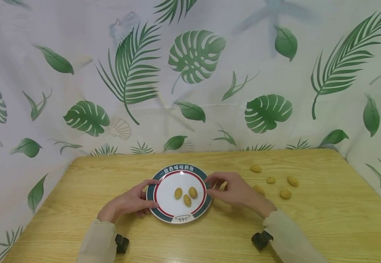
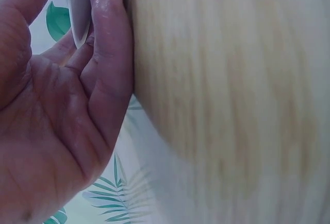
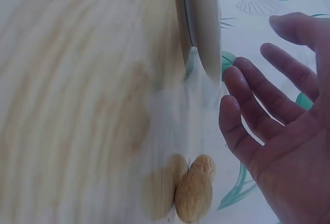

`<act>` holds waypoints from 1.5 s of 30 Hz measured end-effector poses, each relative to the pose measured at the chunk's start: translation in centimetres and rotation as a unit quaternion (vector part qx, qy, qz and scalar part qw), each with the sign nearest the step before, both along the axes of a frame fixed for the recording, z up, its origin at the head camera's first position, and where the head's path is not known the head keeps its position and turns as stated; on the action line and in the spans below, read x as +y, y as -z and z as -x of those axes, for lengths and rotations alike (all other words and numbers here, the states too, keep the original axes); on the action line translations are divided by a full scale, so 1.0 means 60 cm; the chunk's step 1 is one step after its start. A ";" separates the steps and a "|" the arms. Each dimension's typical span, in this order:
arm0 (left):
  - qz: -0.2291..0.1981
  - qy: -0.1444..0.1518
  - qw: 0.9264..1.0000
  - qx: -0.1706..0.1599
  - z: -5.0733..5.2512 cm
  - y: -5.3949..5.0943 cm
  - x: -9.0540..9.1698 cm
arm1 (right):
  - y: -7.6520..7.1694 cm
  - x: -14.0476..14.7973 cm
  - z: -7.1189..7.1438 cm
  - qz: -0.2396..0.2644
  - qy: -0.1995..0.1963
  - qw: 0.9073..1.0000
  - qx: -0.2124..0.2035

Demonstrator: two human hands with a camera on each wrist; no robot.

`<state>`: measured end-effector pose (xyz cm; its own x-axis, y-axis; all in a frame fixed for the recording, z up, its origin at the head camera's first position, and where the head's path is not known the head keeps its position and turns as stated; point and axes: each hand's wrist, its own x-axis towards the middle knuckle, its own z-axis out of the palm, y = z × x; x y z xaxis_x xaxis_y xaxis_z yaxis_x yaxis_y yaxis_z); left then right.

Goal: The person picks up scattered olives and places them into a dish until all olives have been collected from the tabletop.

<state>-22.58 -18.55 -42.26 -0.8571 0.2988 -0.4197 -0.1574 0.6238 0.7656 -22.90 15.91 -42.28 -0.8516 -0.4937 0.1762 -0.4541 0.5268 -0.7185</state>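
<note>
A round white plate [image 1: 172,182] with a dark green rim and a red ring lies on the wooden table, holding three small yellow-brown oval pieces [image 1: 187,200]. My left hand [image 1: 124,202] grips its left edge, thumb on the rim and fingers at the side and underneath; the left wrist view shows the plate's edge [image 2: 79,10] between thumb and fingers of that hand [image 2: 62,110]. At the right edge is my right hand [image 1: 234,190], fingers relaxed and slightly bent. In the right wrist view this hand [image 3: 289,126] holds nothing and stands apart from the plate [image 3: 206,28].
Several similar yellow-brown pieces [image 1: 285,194] lie on the table [image 1: 335,219] to the right, one partly hidden behind my right wrist. A white cloth [image 1: 210,124] with green leaf prints hangs behind the table. Small black devices [image 1: 122,244] are at both wrists.
</note>
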 end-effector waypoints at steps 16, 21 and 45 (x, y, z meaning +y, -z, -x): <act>-0.003 -0.005 1.000 -0.002 -0.001 -0.001 -0.002 | 0.004 0.049 -0.008 0.006 0.022 1.000 0.012; -0.001 -0.010 1.000 -0.002 -0.001 -0.002 -0.002 | 0.003 0.065 -0.010 0.006 0.026 1.000 0.014; 0.004 0.001 1.000 0.001 0.001 -0.001 -0.001 | -0.009 0.122 -0.027 -0.009 0.063 0.998 0.012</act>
<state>-22.63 -18.61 -42.22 -0.8570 0.2975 -0.4208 -0.1553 0.6296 0.7613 -21.25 23.21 -41.74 -0.9028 -0.3861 0.1894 -0.4003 0.5932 -0.6985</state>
